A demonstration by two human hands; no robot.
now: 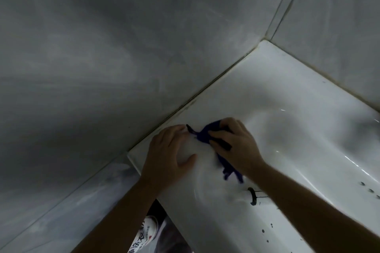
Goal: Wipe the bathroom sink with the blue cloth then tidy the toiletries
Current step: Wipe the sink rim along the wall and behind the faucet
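As right hand (236, 146) grips it, blue cloth (205, 134) bunched, dark, on sink (277, 88)

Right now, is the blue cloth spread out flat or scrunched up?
Scrunched: the cloth is bunched under the right hand, one end trailing on the sink.

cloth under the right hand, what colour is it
The cloth is dark blue, verging on purple; head view shows it.

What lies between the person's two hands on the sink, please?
In the head view, a bunched part of the blue cloth, gripped by the right hand, lies on the white sink between it and the left hand.
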